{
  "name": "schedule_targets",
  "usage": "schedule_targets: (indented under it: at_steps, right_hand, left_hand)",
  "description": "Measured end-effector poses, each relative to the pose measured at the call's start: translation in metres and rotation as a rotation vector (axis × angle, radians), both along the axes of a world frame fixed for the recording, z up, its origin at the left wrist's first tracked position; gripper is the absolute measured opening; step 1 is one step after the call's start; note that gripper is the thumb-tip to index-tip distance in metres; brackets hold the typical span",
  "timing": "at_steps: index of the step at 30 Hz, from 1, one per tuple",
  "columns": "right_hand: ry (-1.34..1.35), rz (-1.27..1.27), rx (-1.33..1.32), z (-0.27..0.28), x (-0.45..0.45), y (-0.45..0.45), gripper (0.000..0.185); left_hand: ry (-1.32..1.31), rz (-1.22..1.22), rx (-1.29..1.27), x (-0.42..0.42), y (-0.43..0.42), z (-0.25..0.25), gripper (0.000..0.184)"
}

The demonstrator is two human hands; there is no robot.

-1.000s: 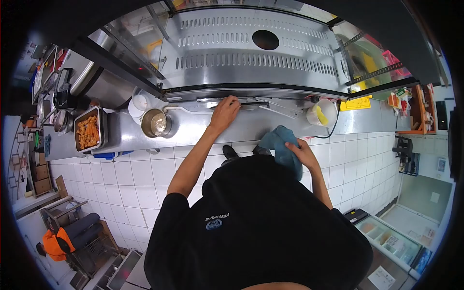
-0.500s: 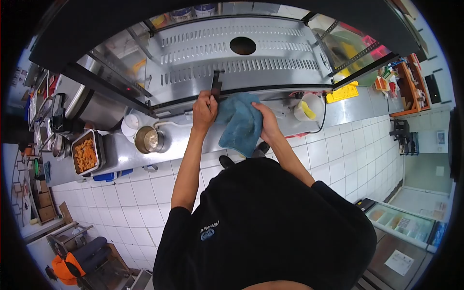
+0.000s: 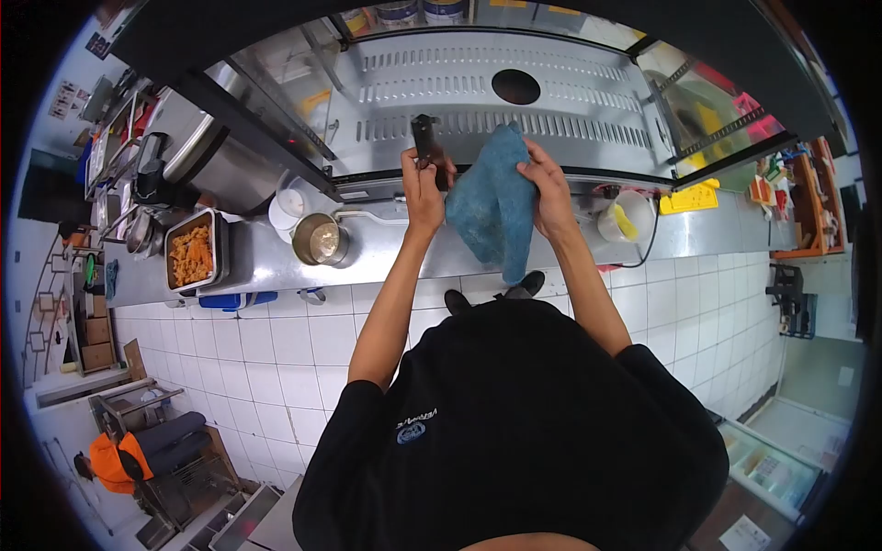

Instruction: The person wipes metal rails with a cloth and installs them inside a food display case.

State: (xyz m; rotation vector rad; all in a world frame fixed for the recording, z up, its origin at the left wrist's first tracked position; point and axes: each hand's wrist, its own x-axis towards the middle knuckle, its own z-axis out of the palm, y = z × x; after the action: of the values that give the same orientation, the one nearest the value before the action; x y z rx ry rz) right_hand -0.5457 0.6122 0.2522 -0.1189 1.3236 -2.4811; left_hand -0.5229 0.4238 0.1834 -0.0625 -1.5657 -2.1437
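Observation:
My left hand (image 3: 424, 191) grips a dark metal bracket-like piece (image 3: 423, 138), which points up and away from me. A blue cloth (image 3: 496, 197) hangs from my right hand (image 3: 551, 188), pinched near its top between thumb and fingers. The cloth's left side lies close to the fingers of my left hand; whether it touches the dark piece cannot be made out. Both hands are over the front edge of a glass-sided cabinet with a slotted metal floor (image 3: 441, 151), which has a round hole (image 3: 515, 86).
On the steel counter (image 3: 253, 262) stand a metal pot (image 3: 321, 241), a tray of fried food (image 3: 194, 255) and a white tub (image 3: 290, 204). Rightward are a plastic jug (image 3: 627, 217) with something yellow inside, a cable and a yellow tray (image 3: 691, 196). A person in orange (image 3: 118, 461) is at lower left.
The camera view has shifted, moving the counter and cabinet rightward in the picture. My right hand has raised the cloth. The dark piece in my left hand has turned, its end now facing the camera.

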Motion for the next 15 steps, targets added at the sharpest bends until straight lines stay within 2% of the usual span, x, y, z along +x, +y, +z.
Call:
schedule_targets:
  at_steps: [1,3,7,9,10,11,13,15]
  right_hand:
    - [0.005,0.008,-0.007,0.009,0.000,-0.006,0.040]
    - [0.197,-0.002,0.085,0.029,0.008,-0.020,0.043]
    - [0.368,-0.059,0.145,0.051,0.000,-0.037,0.036]
    - [0.729,-0.168,0.376,0.061,0.003,-0.056,0.032]
    - [0.771,-0.211,0.518,0.070,0.008,-0.063,0.024]
    - [0.776,-0.212,0.513,0.071,0.008,-0.072,0.024]
    - [0.995,-0.412,0.652,0.069,0.006,-0.088,0.027]
    - [1.013,-0.438,0.623,0.069,0.005,-0.096,0.028]
  left_hand:
    - [0.005,0.008,-0.007,0.000,-0.003,0.007,0.014]
    - [-0.071,-0.040,0.043,0.004,-0.007,0.017,0.032]
    - [-0.093,-0.177,0.124,0.012,-0.008,0.050,0.041]
    - [-0.022,-0.056,0.114,0.010,0.002,0.060,0.051]
    - [-0.015,-0.057,0.110,0.010,0.001,0.060,0.051]
    - [-0.049,-0.082,0.113,0.011,0.000,0.061,0.054]
    - [-0.083,-0.106,0.114,0.016,-0.001,0.061,0.057]
    - [-0.072,-0.070,-0.110,0.023,-0.003,0.072,0.063]
